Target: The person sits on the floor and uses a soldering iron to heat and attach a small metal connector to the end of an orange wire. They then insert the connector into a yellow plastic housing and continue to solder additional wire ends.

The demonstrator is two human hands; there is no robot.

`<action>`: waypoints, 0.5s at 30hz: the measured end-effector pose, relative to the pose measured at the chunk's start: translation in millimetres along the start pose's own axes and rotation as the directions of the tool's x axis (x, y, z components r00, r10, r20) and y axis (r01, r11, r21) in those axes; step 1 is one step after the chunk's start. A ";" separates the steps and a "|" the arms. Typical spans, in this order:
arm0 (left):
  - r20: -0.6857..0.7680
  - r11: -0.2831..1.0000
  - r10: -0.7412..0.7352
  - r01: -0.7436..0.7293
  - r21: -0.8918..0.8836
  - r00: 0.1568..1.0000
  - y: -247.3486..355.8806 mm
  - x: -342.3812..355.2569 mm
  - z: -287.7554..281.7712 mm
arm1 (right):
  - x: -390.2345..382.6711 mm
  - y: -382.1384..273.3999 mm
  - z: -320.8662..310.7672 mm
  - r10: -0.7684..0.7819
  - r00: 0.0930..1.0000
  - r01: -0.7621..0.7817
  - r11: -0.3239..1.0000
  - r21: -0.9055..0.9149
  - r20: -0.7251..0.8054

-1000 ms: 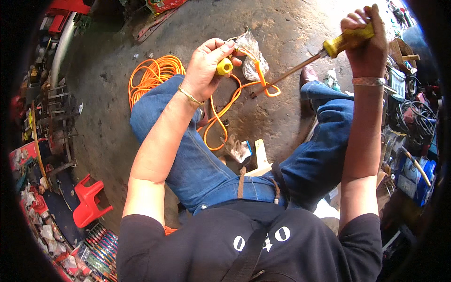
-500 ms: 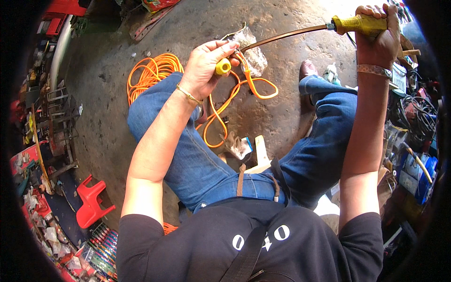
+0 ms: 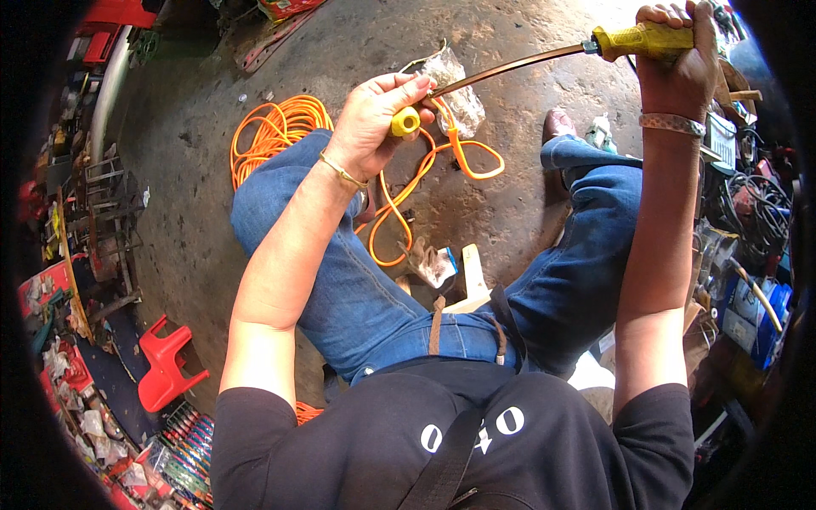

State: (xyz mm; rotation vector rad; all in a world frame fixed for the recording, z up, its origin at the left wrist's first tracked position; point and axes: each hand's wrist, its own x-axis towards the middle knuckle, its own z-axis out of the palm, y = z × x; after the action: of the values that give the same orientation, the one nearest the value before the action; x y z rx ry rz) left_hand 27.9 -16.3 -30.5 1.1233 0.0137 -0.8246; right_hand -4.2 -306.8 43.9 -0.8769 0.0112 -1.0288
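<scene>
My left hand (image 3: 374, 127) is closed on a small yellow fitting (image 3: 405, 121), pinching something small at the end of an orange cable (image 3: 455, 144). My right hand (image 3: 676, 68) grips the yellow handle of a long screwdriver (image 3: 642, 41); its shaft runs leftward to my left fingertips, where the tip is too small to make out exactly. A crumpled clear plastic bag (image 3: 465, 109) lies just beyond my left hand, partly behind the cable.
A coiled orange cable (image 3: 279, 119) lies by my left knee on the concrete floor (image 3: 187, 246). Gloves (image 3: 429, 263) and a wooden piece (image 3: 470, 276) sit between my legs. A red plastic stool (image 3: 166, 365) and cluttered goods line the left; black cables (image 3: 756, 217) and boxes crowd the right.
The screwdriver has risen from below my left hand to its fingertips, its shaft now nearer horizontal. My right hand moved right, then slightly back left; my left hand has barely moved.
</scene>
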 end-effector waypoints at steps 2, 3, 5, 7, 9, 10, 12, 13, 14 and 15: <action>-0.003 1.000 -0.012 0.013 0.019 1.000 0.5 -0.7 0.1 | 2.2 -0.1 -1.6 0.024 1.000 -0.024 0.999 0.037 -0.004; 0.001 1.000 -0.019 0.019 0.023 1.000 1.0 -1.2 0.2 | 3.3 0.0 -2.4 0.031 1.000 -0.031 0.998 0.048 0.002; -0.010 0.999 -0.021 0.021 0.031 1.000 1.6 -1.7 0.6 | 5.1 0.1 -4.4 0.059 0.998 -0.058 0.996 0.065 -0.014; -0.009 0.999 -0.022 0.022 0.030 1.000 2.0 -2.0 1.0 | 6.2 -0.6 -6.3 0.101 0.993 -0.097 0.992 0.079 -0.058; -0.002 0.999 -0.024 0.024 0.024 1.000 1.8 -2.7 1.2 | 5.9 -0.8 -7.2 0.048 0.999 -0.048 0.997 0.063 0.005; 0.000 0.999 -0.021 0.021 0.026 1.000 1.9 -2.9 1.4 | 5.9 -1.2 -7.2 0.021 0.999 -0.023 0.998 0.056 0.036; 0.008 1.000 -0.026 0.026 0.017 1.000 1.9 -3.6 1.5 | 5.3 -2.1 -6.6 0.058 0.996 -0.065 0.992 0.107 0.065; 0.011 1.000 -0.021 0.021 0.022 1.000 1.9 -3.8 1.6 | 4.9 -2.6 -6.1 0.075 0.994 -0.086 0.988 0.131 0.081; 0.015 1.000 -0.022 0.022 0.022 1.000 2.2 -3.7 1.6 | 4.9 -2.5 -5.1 0.080 0.995 -0.087 0.987 0.133 0.057; 0.022 1.000 -0.026 0.026 0.015 0.999 2.4 -3.9 1.8 | 5.0 -2.9 -4.2 0.084 0.996 -0.088 0.987 0.134 0.033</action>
State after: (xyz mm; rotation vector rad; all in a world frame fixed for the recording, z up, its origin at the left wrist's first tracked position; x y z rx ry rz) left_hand 25.9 -15.0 -26.2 1.1300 0.0036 -0.8618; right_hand -5.2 -313.8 44.8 -0.7602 -0.0434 -0.9258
